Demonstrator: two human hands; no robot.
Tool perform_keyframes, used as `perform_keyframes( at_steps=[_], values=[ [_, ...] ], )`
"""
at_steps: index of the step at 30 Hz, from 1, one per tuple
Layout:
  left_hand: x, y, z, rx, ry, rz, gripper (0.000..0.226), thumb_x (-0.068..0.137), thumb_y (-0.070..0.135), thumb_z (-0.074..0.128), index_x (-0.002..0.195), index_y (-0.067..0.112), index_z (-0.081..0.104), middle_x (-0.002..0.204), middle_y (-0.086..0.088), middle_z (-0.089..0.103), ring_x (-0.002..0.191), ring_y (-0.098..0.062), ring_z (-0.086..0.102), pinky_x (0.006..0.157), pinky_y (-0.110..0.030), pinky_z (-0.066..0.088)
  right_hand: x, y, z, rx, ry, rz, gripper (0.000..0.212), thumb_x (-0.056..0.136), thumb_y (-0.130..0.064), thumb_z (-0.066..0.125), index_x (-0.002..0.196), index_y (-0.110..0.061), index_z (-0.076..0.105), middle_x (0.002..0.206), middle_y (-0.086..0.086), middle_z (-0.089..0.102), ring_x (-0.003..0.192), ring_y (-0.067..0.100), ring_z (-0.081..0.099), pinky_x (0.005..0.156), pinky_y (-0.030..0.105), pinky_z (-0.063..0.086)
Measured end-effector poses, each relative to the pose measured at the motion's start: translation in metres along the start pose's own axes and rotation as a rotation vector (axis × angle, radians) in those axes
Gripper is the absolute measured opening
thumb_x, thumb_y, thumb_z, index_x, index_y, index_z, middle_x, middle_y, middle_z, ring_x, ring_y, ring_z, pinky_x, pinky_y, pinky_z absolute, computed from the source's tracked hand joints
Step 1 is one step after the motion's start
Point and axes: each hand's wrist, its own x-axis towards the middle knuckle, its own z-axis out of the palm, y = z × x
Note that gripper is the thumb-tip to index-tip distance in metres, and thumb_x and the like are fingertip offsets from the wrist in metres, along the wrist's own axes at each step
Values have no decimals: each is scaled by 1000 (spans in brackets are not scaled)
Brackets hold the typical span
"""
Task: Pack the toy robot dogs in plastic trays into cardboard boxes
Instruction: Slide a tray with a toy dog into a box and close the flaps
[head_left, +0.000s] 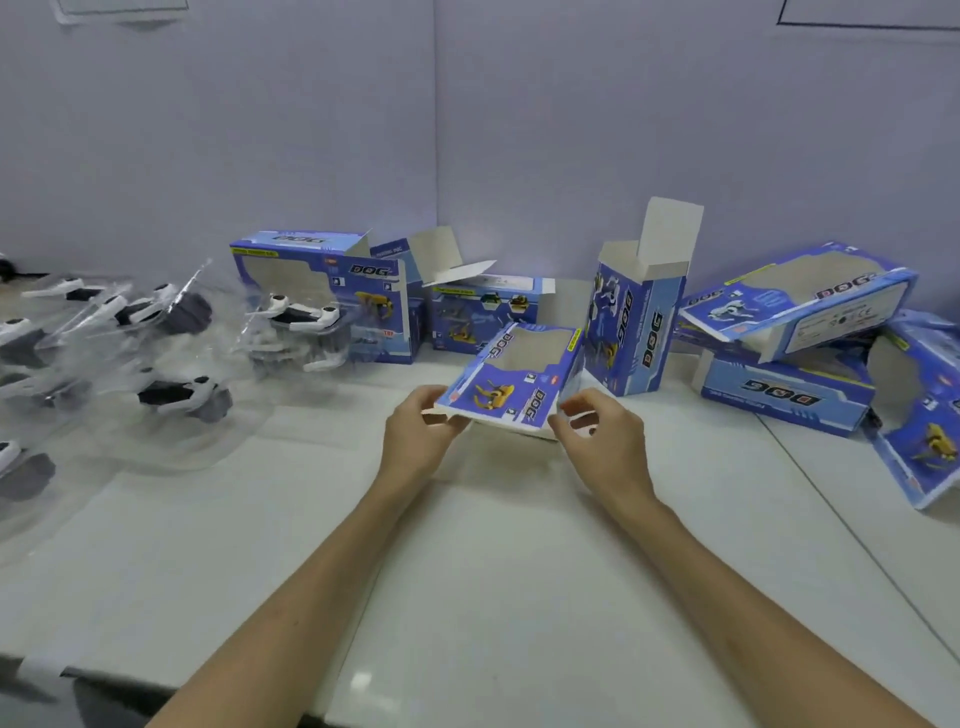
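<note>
While both hands work at centre, the left hand (422, 428) pinches the near-left corner of a flat cardboard box (514, 371), thumb on top. The right hand (597, 434) has its fingers curled onto the near-right corner, likely to pop it into shape. The box tilts up off the table (467, 571), far end toward 12 o'clock. Just beyond at 1 stands an upright open box (631, 332). At 9–10 o'clock, toy dogs in clear trays (171, 353) sit within reach for loading. At 2–3, spare boxes (789, 312) lie piled.
</note>
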Motion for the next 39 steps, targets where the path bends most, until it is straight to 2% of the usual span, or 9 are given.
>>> perform_keyframes(
  at_steps=[6, 9, 12, 22, 27, 29, 34, 37, 39],
  values=[
    [45, 38, 14, -211, 93, 104, 16, 87, 5, 71, 85, 21, 73, 82, 1, 74, 70, -12, 68, 62, -23, 56, 57, -13, -25, 165, 93, -65, 4, 87, -14, 75, 86, -18, 73, 77, -13, 69, 69, -4, 63, 64, 8, 46],
    [67, 83, 13, -239, 109, 169, 5, 90, 21, 72, 85, 22, 73, 82, 1, 75, 72, -15, 72, 61, -25, 58, 96, -33, -51, 253, 95, -38, 11, 89, -23, 74, 79, -26, 72, 70, -13, 70, 66, 3, 65, 62, 17, 51],
    [83, 117, 14, -84, 61, 152, 21, 86, 38, 74, 94, 18, 70, 91, -1, 73, 81, -16, 71, 69, -33, 61, 121, -42, -63, 273, 104, -10, 19, 90, -30, 72, 71, -27, 72, 61, -12, 68, 57, 4, 60, 58, 28, 52],
    [109, 126, 16, -283, -146, -102, 6, 90, 20, 68, 95, 20, 71, 103, -1, 72, 90, -20, 70, 58, -24, 59, 140, -17, -78, 482, 12, 283, 12, 94, -23, 65, 85, -24, 72, 80, -11, 76, 77, 9, 74, 56, 20, 57],
    [109, 106, 25, -884, -266, -517, 32, 85, 9, 68, 117, 9, 64, 112, -16, 72, 97, -27, 72, 57, -27, 61, 133, -12, -55, 1111, -118, 669, 13, 99, -11, 56, 96, -8, 68, 74, 3, 74, 57, 9, 68, 50, 18, 54],
    [108, 103, 32, -1017, -255, -552, 34, 81, 11, 69, 114, 9, 64, 108, -16, 74, 93, -26, 74, 64, -31, 63, 134, -10, -47, 1152, -93, 685, 14, 100, -11, 55, 94, -7, 67, 68, 3, 70, 49, 6, 61, 46, 17, 51],
    [114, 101, 17, -302, 168, -137, 17, 94, 28, 66, 109, 23, 63, 107, -4, 69, 80, -10, 68, 61, -23, 55, 138, -14, -53, 1072, -113, 656, 11, 100, -15, 55, 103, -9, 64, 71, 2, 75, 56, 7, 68, 48, 18, 52],
    [111, 94, -7, 377, 515, 78, 22, 91, 31, 67, 112, 28, 62, 110, 4, 62, 106, -19, 54, 86, -37, 40, 135, -20, -55, 1068, -130, 636, 13, 101, -14, 53, 105, -8, 64, 70, 1, 74, 54, 6, 67, 46, 16, 51],
    [111, 91, -29, 655, 520, 18, 27, 88, 28, 67, 115, 31, 62, 121, 0, 55, 119, -26, 45, 96, -44, 31, 134, -25, -57, 1075, -138, 618, 13, 101, -14, 53, 105, -8, 64, 69, -1, 73, 53, 5, 65, 47, 16, 50]
  ],
)
